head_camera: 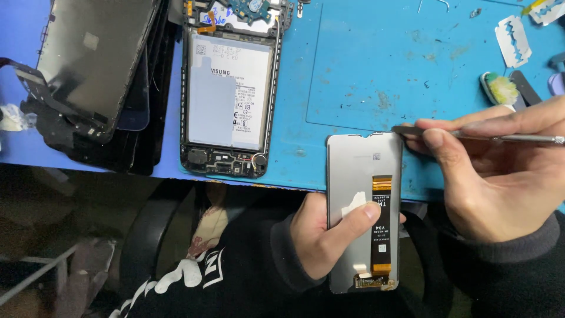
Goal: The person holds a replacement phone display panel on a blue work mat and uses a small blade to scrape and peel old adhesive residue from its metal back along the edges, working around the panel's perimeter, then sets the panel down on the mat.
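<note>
Bare blue mat lies open at twelve o'clock above the screen panel; an opened phone crowds ten o'clock, razor blade at two.

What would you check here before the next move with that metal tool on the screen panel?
1. Left hand grips the screen panel, thumb across its back: ok.
2. Right hand pinches the metal tool: ok.
3. Tool tip at the panel's top right corner: ok; whether it is under an edge, cannot tell.
4. Ribbon cable lies flat, away from the tip: ok.
5. Razor blade lies loose on the blue mat, beyond the right hand: not ok.
</note>
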